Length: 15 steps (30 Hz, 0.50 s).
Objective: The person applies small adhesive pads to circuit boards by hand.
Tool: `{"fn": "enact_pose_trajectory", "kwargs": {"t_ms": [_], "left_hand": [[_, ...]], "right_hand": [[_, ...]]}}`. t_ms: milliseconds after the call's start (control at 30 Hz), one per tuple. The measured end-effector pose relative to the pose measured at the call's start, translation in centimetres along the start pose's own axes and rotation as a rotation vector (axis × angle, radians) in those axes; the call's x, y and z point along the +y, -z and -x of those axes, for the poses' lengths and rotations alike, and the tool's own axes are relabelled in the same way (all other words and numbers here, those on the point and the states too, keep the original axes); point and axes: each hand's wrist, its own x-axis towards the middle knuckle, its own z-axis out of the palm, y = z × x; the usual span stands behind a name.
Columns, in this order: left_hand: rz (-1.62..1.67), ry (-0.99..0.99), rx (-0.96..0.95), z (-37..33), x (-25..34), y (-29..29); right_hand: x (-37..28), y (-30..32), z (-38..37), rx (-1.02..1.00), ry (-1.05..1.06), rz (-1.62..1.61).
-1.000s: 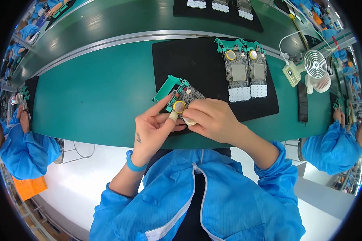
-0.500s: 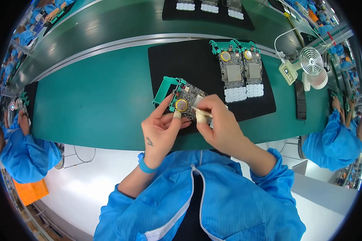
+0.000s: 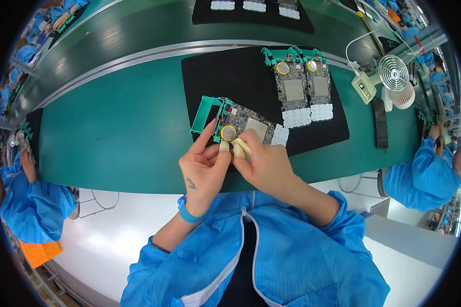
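Observation:
A circuit board (image 3: 245,116) with a green plastic frame (image 3: 200,115) lies at a slant on the near part of a black mat (image 3: 225,77). My left hand (image 3: 201,166) grips its left end, thumb and fingers at its near edge. On the board are a round yellow-rimmed coin cell (image 3: 228,133), a silver shield plate (image 3: 256,128) and a white pad (image 3: 280,135). My right hand (image 3: 269,163) is closed, its fingertips pressed together beside the coin cell. Pale covers sit on its thumb and finger; what they pinch, if anything, is hidden.
Two similar boards (image 3: 293,91) stand side by side on the mat's right. Further right are a small fan (image 3: 393,73) and a black phone (image 3: 380,123). A metal rail (image 3: 138,59) runs behind the green table (image 3: 107,128). People in blue (image 3: 420,174) work at both sides.
My right hand has moved left, from the shield plate to beside the coin cell, uncovering the white pad. My left hand keeps its grip. The whole view has shifted slightly.

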Motion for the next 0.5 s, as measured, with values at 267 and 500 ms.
{"fn": "enact_pose_trajectory", "kwargs": {"t_ms": [267, 500], "left_hand": [[-0.022, 0.006, -0.004, 0.12, 0.19, 0.1], [-0.096, 0.024, -0.012, 0.25, 0.16, 0.13]], "right_hand": [[-0.18, 0.06, -0.08, -0.023, 0.038, 0.027], [-0.63, -0.29, 0.06, 0.007, 0.082, 0.144]]}}
